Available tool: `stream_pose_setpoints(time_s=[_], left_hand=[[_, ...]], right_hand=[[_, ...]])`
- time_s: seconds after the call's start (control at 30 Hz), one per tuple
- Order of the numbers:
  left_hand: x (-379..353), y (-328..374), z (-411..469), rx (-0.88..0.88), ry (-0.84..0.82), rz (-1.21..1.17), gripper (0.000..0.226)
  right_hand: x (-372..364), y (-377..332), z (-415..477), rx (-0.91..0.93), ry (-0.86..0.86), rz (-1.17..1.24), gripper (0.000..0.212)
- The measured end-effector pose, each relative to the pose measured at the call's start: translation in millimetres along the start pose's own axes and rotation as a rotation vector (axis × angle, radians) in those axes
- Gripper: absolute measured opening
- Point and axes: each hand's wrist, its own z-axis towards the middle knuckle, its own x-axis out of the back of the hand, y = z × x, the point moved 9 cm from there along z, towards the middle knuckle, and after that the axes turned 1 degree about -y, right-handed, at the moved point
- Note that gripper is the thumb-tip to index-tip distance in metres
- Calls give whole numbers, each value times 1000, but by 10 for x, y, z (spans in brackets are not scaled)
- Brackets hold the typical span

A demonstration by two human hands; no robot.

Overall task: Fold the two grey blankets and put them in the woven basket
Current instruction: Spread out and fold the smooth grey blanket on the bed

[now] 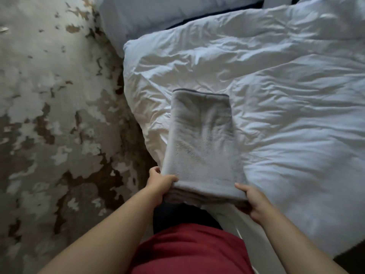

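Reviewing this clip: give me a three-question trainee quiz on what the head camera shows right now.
1. True or false: the folded grey fleece blanket lies on the crumpled white duvet.
2. Which hands grip the blanket's near end? A) left hand only B) right hand only C) both
3. Fill in: the woven basket is ____ in this view.

Key: 1 true; 2 C; 3 not visible. Only one grey blanket shows; beside the bed lies a patchy cream and brown rug.
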Motion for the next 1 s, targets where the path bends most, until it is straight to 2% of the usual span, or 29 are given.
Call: stream_pose_setpoints(time_s=[0.17,0.27,0.37,0.43,0.5,0.63,0.77,0.8,0.87,0.93,0.97,1.0], left_hand=[[78,488,12,-159,40,-14,82],[7,831,68,-234,6,-19,60],[-107,1159,179,-237,-57,-49,33],[-169,1415,290,-219,-91,-1,18],[-232,1662,408,-148,-131,26,9],[-362,2263,699,-62,-170,3,15],[-499,2855,1054,-51,-253,-165,17],[-495,2954,1188,-83,-236,-75,15],[-555,3075,1399,-195,-285,161,12],[-687,3042,1556,-266,-423,262,41],[-715,2999,1637,-287,-444,298,53],[-719,2971,1705,-322,-419,336,59]], right_hand=[[-128,-459,-145,33,-66,170,10],[-225,-851,-162,61,-105,221,14],[-343,-1211,-130,48,-155,280,21],[-417,-1462,-65,40,-177,323,37],[-494,-1713,12,10,-184,361,36],[-693,-2250,284,-83,-189,402,25],[-741,-2827,736,-55,-58,522,23],[-757,-2933,874,-45,-35,481,28],[-776,-3033,1142,-25,-11,210,35],[-853,-3062,1344,15,-34,-125,27],[-875,-3080,1449,59,-38,-223,24],[-878,-3096,1549,113,-37,-274,31]])
